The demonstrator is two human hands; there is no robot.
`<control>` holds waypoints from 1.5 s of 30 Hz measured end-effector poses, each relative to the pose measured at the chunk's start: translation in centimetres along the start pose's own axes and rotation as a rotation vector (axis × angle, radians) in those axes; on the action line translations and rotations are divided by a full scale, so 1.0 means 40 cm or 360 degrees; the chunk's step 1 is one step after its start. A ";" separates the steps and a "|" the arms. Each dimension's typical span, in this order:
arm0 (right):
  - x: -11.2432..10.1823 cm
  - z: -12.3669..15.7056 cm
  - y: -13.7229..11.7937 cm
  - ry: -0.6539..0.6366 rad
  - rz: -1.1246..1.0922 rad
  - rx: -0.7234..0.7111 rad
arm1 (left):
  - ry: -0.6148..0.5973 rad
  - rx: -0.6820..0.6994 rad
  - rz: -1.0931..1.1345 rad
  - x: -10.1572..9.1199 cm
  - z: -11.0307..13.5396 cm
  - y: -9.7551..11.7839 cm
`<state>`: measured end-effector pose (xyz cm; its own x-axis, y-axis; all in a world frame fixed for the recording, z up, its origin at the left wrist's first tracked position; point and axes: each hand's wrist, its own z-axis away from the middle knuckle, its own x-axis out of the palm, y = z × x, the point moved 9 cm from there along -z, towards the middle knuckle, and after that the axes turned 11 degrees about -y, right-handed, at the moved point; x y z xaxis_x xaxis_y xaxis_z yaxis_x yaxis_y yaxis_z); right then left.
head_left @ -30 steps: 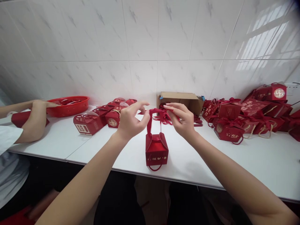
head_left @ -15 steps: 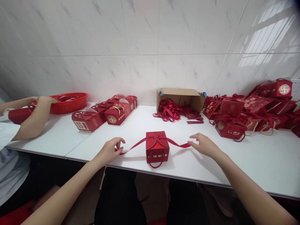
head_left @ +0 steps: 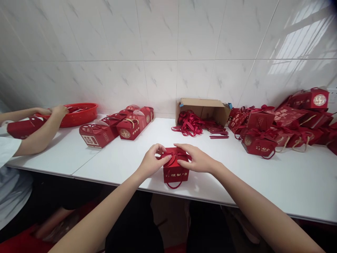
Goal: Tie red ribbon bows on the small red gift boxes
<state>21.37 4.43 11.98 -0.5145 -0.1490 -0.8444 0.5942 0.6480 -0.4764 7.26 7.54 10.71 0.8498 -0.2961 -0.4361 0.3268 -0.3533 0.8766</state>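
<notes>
A small red gift box (head_left: 176, 174) with gold lettering stands upright near the table's front edge, a thin cord handle hanging down its front. A red ribbon (head_left: 174, 154) is tied across its top. At the top left of the box, my left hand (head_left: 153, 160) is closed round the ribbon, thumb reaching toward the knot. From the right, my right hand (head_left: 196, 158) bends over the box top with thumb and forefinger on either side of the ribbon. Its other fingertips are partly hidden.
Red boxes (head_left: 98, 135) stand in rows at left. Behind, a cardboard box (head_left: 202, 102) lies with loose ribbons (head_left: 190, 123) spilling out. More red boxes (head_left: 259, 144) pile up at right. At far left, a co-worker's arms (head_left: 39, 140) reach by a red basin (head_left: 91, 114).
Both my hands have moved inward from the stretched-out ribbon ends to the top of the gift box. The box stays in place. The co-worker's hand has shifted slightly toward the basin.
</notes>
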 end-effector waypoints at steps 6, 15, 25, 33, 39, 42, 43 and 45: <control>0.002 -0.010 0.014 0.0037 -0.0047 0.0016 | 0.0006 -0.0018 0.0042 0.011 -0.002 -0.020; 0.002 -0.008 0.021 0.0102 -0.0043 0.0035 | -0.0026 -0.0094 0.0029 0.018 0.000 -0.030; 0.004 0.015 0.060 0.0227 -0.0357 0.0171 | 0.0017 -0.0282 0.0156 0.014 0.000 -0.090; 0.055 0.064 0.162 0.0011 -0.0931 0.0808 | -0.0239 -0.0420 0.0118 0.029 -0.003 -0.119; 0.032 0.070 0.167 0.0002 -0.1015 0.0724 | -0.0219 -0.0399 0.0227 0.009 0.005 -0.094; 0.024 0.081 0.184 -0.0007 -0.1001 0.0741 | -0.0146 -0.0416 0.0126 -0.008 0.009 -0.090; 0.021 0.082 0.186 -0.0011 -0.0984 0.0750 | -0.0129 -0.0417 0.0088 -0.011 0.010 -0.087; 0.016 0.082 0.183 -0.0024 -0.0946 0.0770 | -0.0120 -0.0420 0.0045 -0.011 0.011 -0.084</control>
<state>27.43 6.63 7.14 -0.8258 -0.3826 -0.4143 0.4263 0.0574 -0.9027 5.61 8.46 7.88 0.8301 -0.3714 -0.4158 0.4081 -0.1033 0.9070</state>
